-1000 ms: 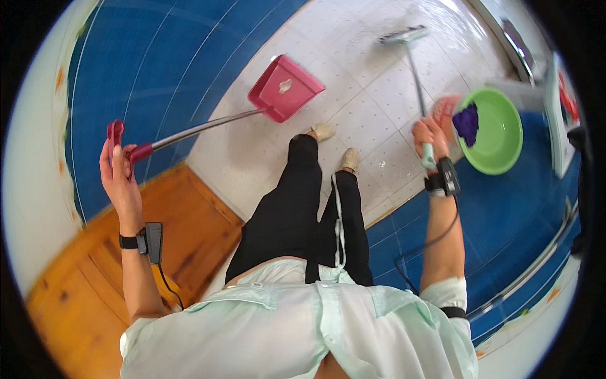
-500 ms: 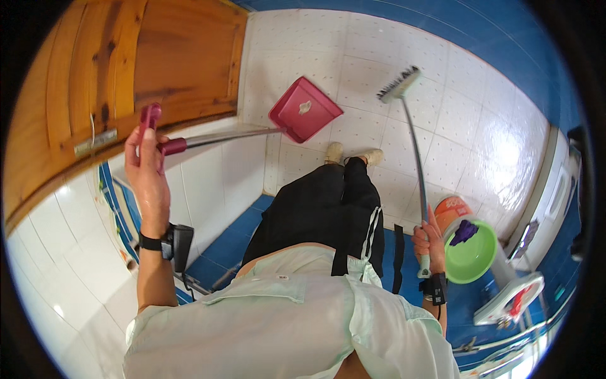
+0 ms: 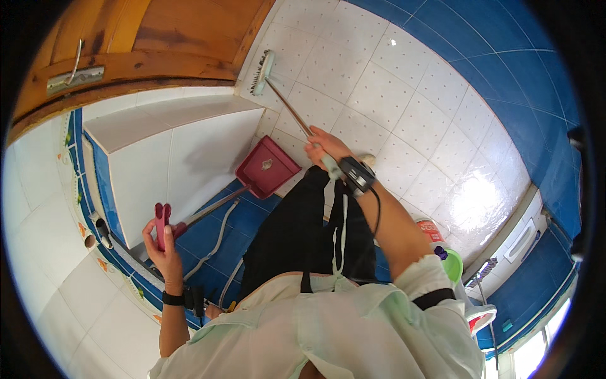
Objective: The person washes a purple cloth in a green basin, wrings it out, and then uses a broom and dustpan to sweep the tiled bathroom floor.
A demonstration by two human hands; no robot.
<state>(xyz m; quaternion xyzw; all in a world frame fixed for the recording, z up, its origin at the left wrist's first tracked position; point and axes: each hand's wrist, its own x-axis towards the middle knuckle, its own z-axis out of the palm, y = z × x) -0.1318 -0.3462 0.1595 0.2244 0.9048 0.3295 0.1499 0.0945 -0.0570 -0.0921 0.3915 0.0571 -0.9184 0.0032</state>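
Note:
My left hand (image 3: 165,251) is closed around the handle of a long-handled dustpan with a dark pink scoop (image 3: 267,167). The scoop rests by the foot of the white tiled ledge, and its metal pole slants back to my hand. In front of my body, my right hand (image 3: 327,149) grips the pole of a floor brush. The brush head (image 3: 262,72), pale with dark bristles, touches the floor area beside the wooden door's base. Its grip end runs under my right wrist, which carries a black strapped device.
A wooden door (image 3: 183,38) with a metal handle stands at the far left above the white tiled ledge (image 3: 202,151). An orange-and-white bucket (image 3: 430,230) and a green basin (image 3: 453,265) with a purple cloth stand at my right. Pale hoses (image 3: 218,243) lie on blue tiles.
The brush has swung from the right across to the far left, near the door. My left hand and the dustpan have moved lower and nearer my body.

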